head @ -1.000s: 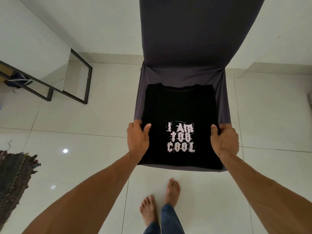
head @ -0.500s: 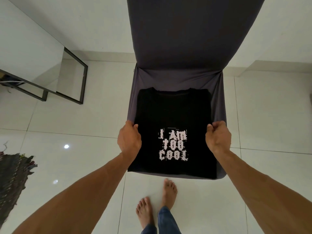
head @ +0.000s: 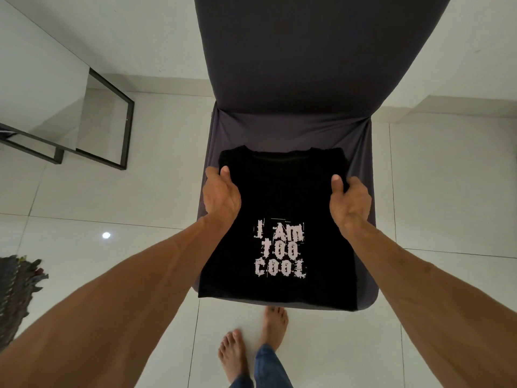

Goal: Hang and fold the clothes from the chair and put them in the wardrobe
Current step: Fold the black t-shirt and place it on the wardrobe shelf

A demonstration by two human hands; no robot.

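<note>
A black T-shirt [head: 282,197] with white lettering lies folded into a rectangle on the seat of a chair with a dark grey cover [head: 285,79], collar towards the backrest. My left hand [head: 221,196] grips the shirt's left edge near the collar, thumb on top and fingers tucked under. My right hand [head: 349,203] grips the right edge at the same height, thumb on top. The shirt's near edge reaches the seat's front edge.
A black metal frame with a glass panel [head: 112,119] stands on the white tiled floor at the left. A dark fringed rug [head: 16,292] lies at the far left. My bare feet [head: 251,345] stand just before the chair.
Both hands slid along the shirt's side edges from near its middle up towards the collar. The view has moved closer to the chair.
</note>
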